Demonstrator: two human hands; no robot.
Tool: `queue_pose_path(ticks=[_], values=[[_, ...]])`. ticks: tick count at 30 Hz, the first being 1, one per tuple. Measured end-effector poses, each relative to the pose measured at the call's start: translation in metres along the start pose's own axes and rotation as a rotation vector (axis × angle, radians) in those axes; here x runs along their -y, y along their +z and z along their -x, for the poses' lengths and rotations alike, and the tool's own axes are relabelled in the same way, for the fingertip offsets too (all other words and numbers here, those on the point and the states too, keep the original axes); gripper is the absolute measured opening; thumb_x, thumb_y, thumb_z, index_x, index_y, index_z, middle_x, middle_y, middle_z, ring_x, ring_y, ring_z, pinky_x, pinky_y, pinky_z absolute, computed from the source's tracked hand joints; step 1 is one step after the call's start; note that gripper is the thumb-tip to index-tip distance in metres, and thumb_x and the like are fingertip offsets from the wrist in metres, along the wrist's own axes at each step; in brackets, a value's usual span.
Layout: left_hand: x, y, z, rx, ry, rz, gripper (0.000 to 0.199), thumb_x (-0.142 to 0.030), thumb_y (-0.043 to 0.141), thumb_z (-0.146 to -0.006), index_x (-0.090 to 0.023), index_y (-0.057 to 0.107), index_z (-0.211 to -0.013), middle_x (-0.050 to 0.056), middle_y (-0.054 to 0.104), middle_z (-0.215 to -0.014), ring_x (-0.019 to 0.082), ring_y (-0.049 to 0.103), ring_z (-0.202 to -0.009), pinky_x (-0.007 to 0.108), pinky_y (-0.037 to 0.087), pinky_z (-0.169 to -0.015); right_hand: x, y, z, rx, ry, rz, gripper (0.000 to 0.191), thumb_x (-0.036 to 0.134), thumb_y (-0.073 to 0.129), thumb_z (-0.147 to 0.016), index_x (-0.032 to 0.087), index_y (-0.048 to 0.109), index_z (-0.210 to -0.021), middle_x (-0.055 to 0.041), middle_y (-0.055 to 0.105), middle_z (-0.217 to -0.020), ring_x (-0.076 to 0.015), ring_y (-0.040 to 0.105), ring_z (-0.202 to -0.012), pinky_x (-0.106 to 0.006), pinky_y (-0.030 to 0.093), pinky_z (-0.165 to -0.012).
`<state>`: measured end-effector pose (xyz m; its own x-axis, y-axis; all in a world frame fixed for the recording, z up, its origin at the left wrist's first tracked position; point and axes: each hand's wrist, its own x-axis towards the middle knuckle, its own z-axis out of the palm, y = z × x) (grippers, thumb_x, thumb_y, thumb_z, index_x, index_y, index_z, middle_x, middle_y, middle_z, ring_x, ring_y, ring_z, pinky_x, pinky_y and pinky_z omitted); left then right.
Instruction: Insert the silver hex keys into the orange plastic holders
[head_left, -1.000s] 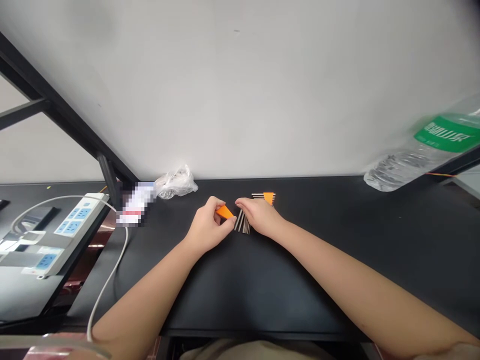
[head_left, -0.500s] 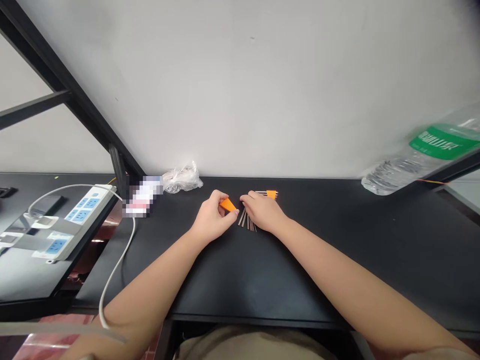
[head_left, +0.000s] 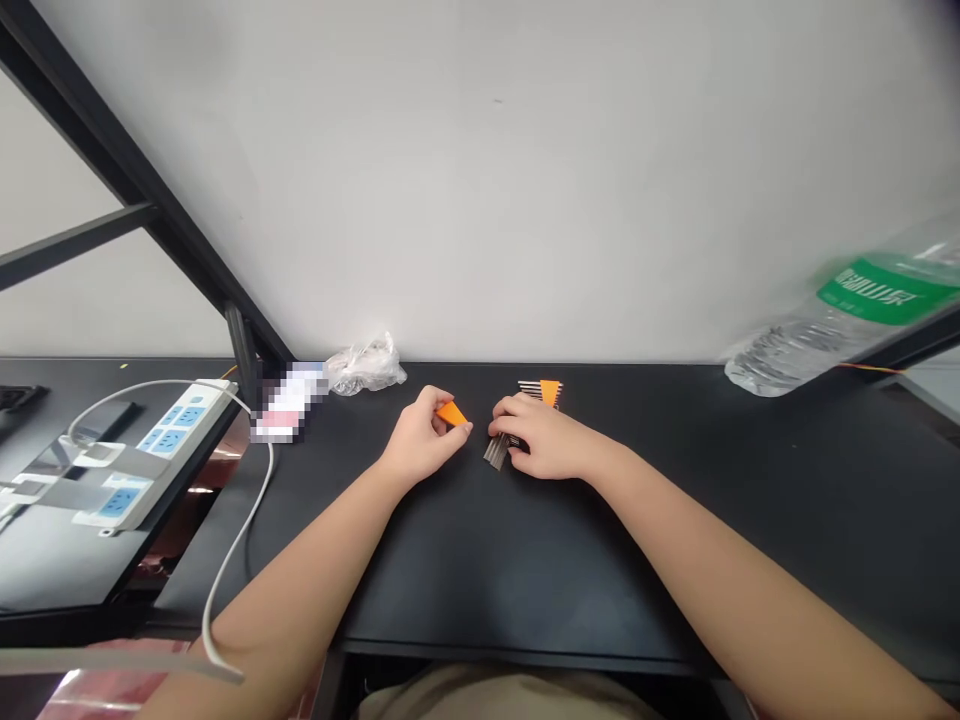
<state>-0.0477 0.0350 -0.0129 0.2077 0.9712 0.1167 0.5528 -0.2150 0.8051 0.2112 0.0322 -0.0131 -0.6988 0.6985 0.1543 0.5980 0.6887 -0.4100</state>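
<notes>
Left hand point(head_left: 420, 442) – orange wedge point(head_left: 451, 414) pinched snug between thumb and fingers, just left of rod bundle point(head_left: 496, 452). Right hand point(head_left: 546, 436) half curled over rod bundle – can't tell if properly gripped or just touched. Second orange wedge point(head_left: 550, 392), thin rods poking out, just behind bundle and bit right. Crumpled plastic bag point(head_left: 367, 366) farther back, left of bundle. Bottle point(head_left: 870, 290) well off right, power strip point(head_left: 171, 432) way out left. Black tabletop point(head_left: 480, 575) under bundle.

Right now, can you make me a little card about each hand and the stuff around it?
Left hand: holding an orange piece
Right hand: touching a bunch of thin rods; grip tightness unclear
Just behind right hand: second orange piece, more rods showing beside it
Back left: crumpled clear plastic bag
Far right: clear bottle, green label
Surface: black table
</notes>
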Motion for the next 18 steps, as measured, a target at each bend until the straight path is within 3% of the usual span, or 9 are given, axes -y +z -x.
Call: queue_pose_path(ticks=[2,7,15,18], values=[[-0.001,0.000,0.000,0.004,0.002,-0.006,0.041,-0.047,0.073,-0.083,-0.023,0.057,-0.113,-0.001,0.067,-0.080,0.017,0.065,-0.070,0.031,0.052,-0.069,0.001,0.004,-0.004,-0.006,0.002,-0.034,0.039,0.008,0.061,-0.081,0.024,0.073,-0.114,-0.0086,0.064,-0.119,-0.0250,0.057,-0.105,-0.039,0.054,-0.087],[-0.005,-0.002,0.001,0.020,0.013,-0.029,0.039,-0.044,0.072,-0.084,-0.023,0.057,-0.112,-0.002,0.067,-0.077,0.017,0.065,-0.068,0.031,0.054,-0.068,0.002,0.016,-0.012,-0.081,0.091,-0.056,0.039,0.008,0.062,-0.082,0.025,0.070,-0.117,-0.0083,0.062,-0.115,-0.0252,0.056,-0.105,-0.040,0.053,-0.089],[0.002,-0.024,-0.008,0.051,0.113,-0.215,0.049,-0.034,0.072,-0.082,-0.025,0.058,-0.129,0.006,0.072,-0.118,0.025,0.071,-0.104,0.041,0.057,-0.095,0.000,0.015,-0.009,-0.155,0.249,-0.064,0.043,0.015,0.055,-0.092,0.023,0.062,-0.133,-0.0101,0.062,-0.125,-0.0250,0.060,-0.113,-0.040,0.052,-0.096],[0.004,-0.024,-0.010,0.068,0.123,-0.253,0.052,-0.032,0.071,-0.082,-0.025,0.058,-0.132,0.008,0.071,-0.123,0.026,0.070,-0.109,0.042,0.056,-0.097,-0.010,0.011,-0.006,-0.145,0.286,-0.083,0.031,0.017,0.055,-0.093,0.023,0.067,-0.121,-0.0085,0.064,-0.121,-0.0230,0.063,-0.106,-0.037,0.052,-0.090]])
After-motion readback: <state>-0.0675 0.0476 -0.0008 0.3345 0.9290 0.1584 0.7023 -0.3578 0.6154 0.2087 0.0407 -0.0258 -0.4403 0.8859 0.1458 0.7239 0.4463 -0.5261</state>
